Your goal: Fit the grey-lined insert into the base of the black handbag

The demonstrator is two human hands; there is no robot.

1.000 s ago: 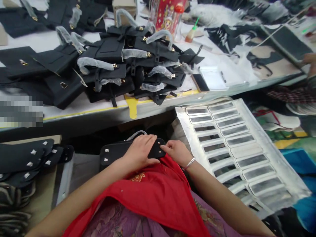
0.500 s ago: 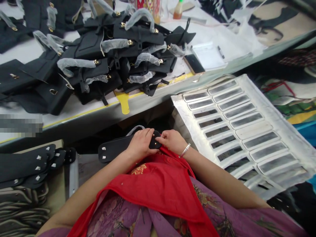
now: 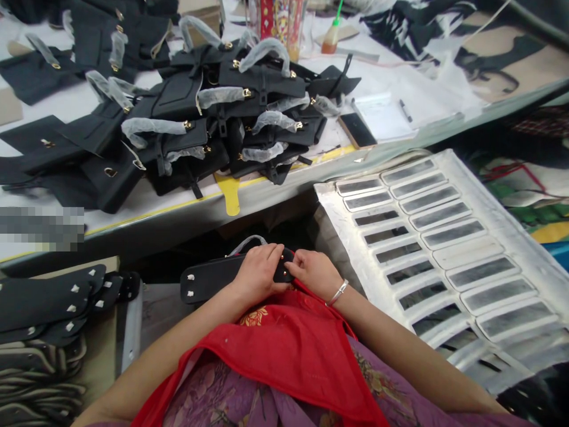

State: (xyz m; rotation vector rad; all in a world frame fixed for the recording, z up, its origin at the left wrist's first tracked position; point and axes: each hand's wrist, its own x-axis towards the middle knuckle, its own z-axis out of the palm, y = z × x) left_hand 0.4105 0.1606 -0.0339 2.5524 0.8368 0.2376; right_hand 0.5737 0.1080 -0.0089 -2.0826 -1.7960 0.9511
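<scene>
Crosswise, the black strip (image 3: 213, 277) lies before the red apron, just short of the table's edge (image 3: 267, 193), left hand (image 3: 259, 271) gripping it, fingers together, right hand (image 3: 313, 274) curled at its right end, near the slotted board (image 3: 329, 204).

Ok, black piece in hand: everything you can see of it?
The black piece is long, leathery-looking, round-ended, broad face up at the lap. Two whitish bits sit at its left end, small shiny studs at its right. The left hand grips across it; the right hand is at its right end. Underside hidden.
</scene>
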